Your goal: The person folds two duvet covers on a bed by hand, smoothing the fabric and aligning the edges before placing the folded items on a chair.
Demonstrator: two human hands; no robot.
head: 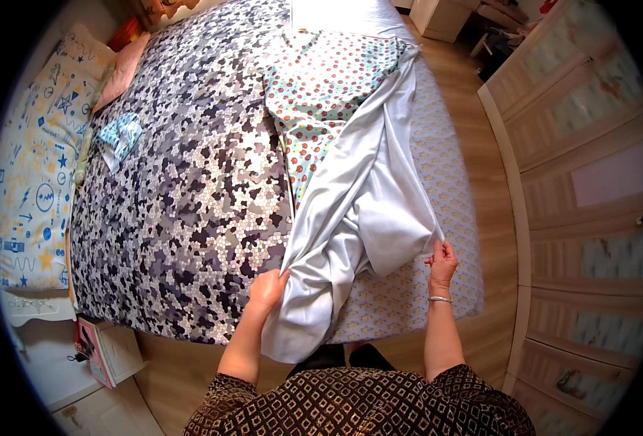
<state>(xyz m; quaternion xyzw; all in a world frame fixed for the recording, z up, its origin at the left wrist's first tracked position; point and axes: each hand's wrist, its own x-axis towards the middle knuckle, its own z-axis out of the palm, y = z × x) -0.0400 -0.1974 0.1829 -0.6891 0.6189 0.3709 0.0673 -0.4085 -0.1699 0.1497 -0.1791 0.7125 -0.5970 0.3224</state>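
A silvery satin fabric sheet (392,229) lies bunched and partly folded along the right half of the bed, its lower end hanging over the front edge. My left hand (268,288) pinches its left edge near the foot of the bed. At its right corner, my right hand (442,262) grips the cloth and draws it taut. Beyond the satin, a pale green fabric with red dots (327,71) is spread, partly covered by it. Beneath both shows a lavender patterned bed sheet (444,174).
A camouflage-patterned cover (190,180) spreads over the bed's left side, with a small blue-and-white cloth (120,139) on it. Patterned fabric (32,185) covers the headboard. Wardrobe doors (577,212) stand right, across a strip of wooden floor (485,180). A bedside cabinet (117,349) is lower left.
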